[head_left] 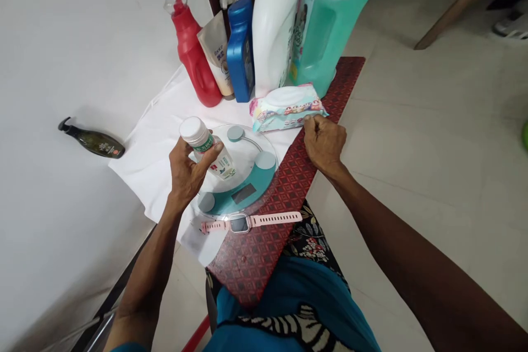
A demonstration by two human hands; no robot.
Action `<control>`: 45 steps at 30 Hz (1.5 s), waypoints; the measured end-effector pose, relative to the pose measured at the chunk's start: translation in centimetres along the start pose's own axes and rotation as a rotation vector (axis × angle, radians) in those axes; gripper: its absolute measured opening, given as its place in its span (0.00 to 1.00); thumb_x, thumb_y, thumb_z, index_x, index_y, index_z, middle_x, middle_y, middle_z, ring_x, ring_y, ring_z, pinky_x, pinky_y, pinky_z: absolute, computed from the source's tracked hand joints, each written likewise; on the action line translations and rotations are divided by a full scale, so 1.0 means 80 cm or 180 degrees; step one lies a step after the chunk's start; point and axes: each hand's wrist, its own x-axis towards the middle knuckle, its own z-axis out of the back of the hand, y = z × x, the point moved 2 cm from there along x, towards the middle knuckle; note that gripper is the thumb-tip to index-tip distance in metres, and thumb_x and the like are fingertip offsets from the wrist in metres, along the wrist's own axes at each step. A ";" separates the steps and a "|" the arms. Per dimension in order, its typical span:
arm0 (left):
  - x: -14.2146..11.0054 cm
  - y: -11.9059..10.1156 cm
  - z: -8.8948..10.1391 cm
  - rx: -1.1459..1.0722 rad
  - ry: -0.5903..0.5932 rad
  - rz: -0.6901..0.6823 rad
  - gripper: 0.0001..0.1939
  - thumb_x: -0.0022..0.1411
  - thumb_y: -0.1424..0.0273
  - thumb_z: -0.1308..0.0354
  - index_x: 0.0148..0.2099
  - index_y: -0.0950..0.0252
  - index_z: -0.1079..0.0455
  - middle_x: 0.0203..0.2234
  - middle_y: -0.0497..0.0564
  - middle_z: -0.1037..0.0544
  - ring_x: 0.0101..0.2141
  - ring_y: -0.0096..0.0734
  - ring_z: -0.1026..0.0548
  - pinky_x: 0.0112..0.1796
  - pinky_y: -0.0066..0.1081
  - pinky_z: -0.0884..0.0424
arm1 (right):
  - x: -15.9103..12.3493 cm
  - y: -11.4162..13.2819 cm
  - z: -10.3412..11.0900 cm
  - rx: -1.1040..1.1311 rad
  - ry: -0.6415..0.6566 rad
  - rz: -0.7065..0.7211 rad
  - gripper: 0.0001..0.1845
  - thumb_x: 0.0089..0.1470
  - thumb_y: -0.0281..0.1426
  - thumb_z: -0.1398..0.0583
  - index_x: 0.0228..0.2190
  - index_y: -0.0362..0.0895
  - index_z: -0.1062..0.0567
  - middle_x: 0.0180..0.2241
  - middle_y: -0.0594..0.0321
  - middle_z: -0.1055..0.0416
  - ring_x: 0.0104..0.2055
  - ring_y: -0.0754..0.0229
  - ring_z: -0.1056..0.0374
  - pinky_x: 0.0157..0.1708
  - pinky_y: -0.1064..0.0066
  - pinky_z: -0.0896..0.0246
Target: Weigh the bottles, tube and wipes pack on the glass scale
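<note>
With the round glass scale [264,184] taken as the centre of the dial, the white-capped bottle [223,166] is held above its nine-to-eleven side. The bottle is gripped by the left hand [184,173], the thumb being laid across the near side below the cap, and the cap is pointed toward eleven o'clock. Whether the base is touching the glass cannot be told.

At two o'clock, the right hand [324,140] is closed, its fingers curled against the corner of the wipes packet [284,107]; whether the edge is pinched cannot be made out. The packet itself is laid flat at one o'clock.

A pink-strapped watch [239,224] is stretched out at six o'clock, just beside the scale's rim. Behind, a row of containers is stood along the far end: the red bottle [198,66] at eleven, then the beige tube [217,58], the blue bottle [240,49] at twelve, the white bottle [270,38], and at one the large jug [330,33], partly filled with green liquid.

The red patterned counter [247,264] is partly covered by a white cloth [142,159]. Between nine and ten, a dark pump bottle [97,143] is seen near the cloth's edge, against the pale wall [82,22].
</note>
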 end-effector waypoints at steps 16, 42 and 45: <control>-0.044 0.020 0.025 0.0255 0.0716 0.0176 0.43 0.56 0.49 0.22 0.68 0.54 0.33 0.60 0.61 0.23 0.63 0.57 0.23 0.61 0.54 0.22 | 0.000 0.001 0.006 0.0045 0.0107 -0.0050 0.22 0.70 0.43 0.47 0.23 0.52 0.43 0.23 0.58 0.33 0.29 0.50 0.35 0.36 0.59 0.49; 0.171 0.118 -0.146 -0.0017 -0.0117 0.0370 0.34 0.52 0.54 0.20 0.53 0.62 0.31 0.48 0.59 0.17 0.45 0.47 0.16 0.44 0.45 0.16 | 0.007 0.007 0.014 0.0359 0.0004 -0.0138 0.21 0.66 0.44 0.49 0.23 0.51 0.43 0.20 0.61 0.37 0.26 0.57 0.43 0.33 0.62 0.53; 0.173 0.126 -0.155 0.0069 -0.0033 0.0457 0.32 0.56 0.60 0.20 0.56 0.64 0.31 0.50 0.61 0.17 0.47 0.46 0.16 0.51 0.47 0.19 | 0.005 0.010 0.017 0.0331 0.0037 -0.0135 0.20 0.64 0.44 0.49 0.23 0.51 0.42 0.20 0.62 0.38 0.26 0.58 0.44 0.34 0.62 0.53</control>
